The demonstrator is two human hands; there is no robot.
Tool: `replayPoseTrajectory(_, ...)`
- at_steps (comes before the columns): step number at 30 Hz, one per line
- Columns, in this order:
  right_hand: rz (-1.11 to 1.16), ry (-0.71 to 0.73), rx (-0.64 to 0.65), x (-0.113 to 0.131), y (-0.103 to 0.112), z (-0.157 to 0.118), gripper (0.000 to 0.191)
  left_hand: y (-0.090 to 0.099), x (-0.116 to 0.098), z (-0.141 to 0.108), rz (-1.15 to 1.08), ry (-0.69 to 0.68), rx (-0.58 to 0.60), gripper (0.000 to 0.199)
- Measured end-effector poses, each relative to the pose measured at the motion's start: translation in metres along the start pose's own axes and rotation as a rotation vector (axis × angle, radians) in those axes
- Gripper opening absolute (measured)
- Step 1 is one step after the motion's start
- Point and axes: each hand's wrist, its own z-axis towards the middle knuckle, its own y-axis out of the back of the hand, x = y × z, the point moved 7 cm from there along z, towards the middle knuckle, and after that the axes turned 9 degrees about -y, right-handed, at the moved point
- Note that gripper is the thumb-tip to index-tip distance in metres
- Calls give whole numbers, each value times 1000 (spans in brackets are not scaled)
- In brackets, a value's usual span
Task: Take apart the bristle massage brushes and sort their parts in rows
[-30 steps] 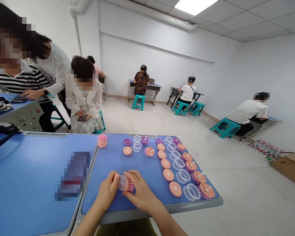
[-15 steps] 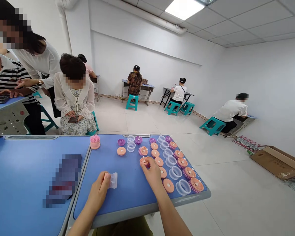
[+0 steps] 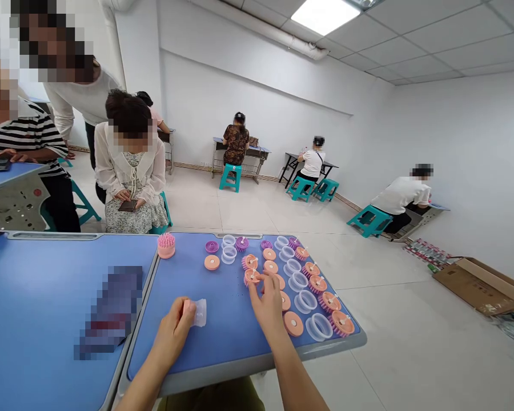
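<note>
My left hand (image 3: 175, 328) is closed around a clear plastic cup-like part (image 3: 200, 313) above the blue table (image 3: 223, 342). Fingers apart, my right hand (image 3: 267, 299) is beside an orange disc with pink bristles (image 3: 251, 277); its fingertips are close to the disc's right edge, and I cannot tell if they touch. Another bristled disc (image 3: 251, 262) lies just behind. Orange round caps (image 3: 293, 323), clear rings (image 3: 319, 326) and bristled discs (image 3: 342, 323) stand in rows on the right. Further left are a purple disc (image 3: 212, 246), an orange cap (image 3: 211, 262) and clear rings (image 3: 229, 254).
A pink bristled brush (image 3: 166, 245) stands at the table's back left. A blurred dark packet (image 3: 113, 311) lies on the adjoining table (image 3: 38, 319). Several people sit beyond, one (image 3: 131, 165) just behind the tables. A cardboard box (image 3: 482, 285) is on the floor at right.
My right hand has opened from the bristled disc and shifted slightly right and down; the disc stays on the table. The standing person at left has moved slightly. My left hand still holds the clear part.
</note>
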Motion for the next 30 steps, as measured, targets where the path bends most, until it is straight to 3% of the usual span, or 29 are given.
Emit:
replayPoseTrajectory(2,109,-15,171,13,-10,-14,26,-3,-2,0,-30,-26,26,33)
replayPoseTrajectory(6,482,-158,811,38,-52,-54,42,-14,-8,-1,-204,-123,125,38)
replayPoseTrajectory(9,678,-321,1023,44,-67,-70,47,-16,-7,-2,-240,-164,134,42)
replayPoseTrajectory(15,751,-418,1044,40,-74,-74,50,-17,-11,-3,91,-304,61,32)
replayPoseTrajectory(23,777,-313,1030,35,-75,-82,48,-20,-20,-9,230,-422,22,29)
replayPoseTrajectory(27,616,-62,930,44,-60,-78,32,-19,-18,-8,221,-345,18,32)
replayPoseTrajectory(30,419,235,786,62,-45,-76,39,-15,-13,-6,173,-243,23,38)
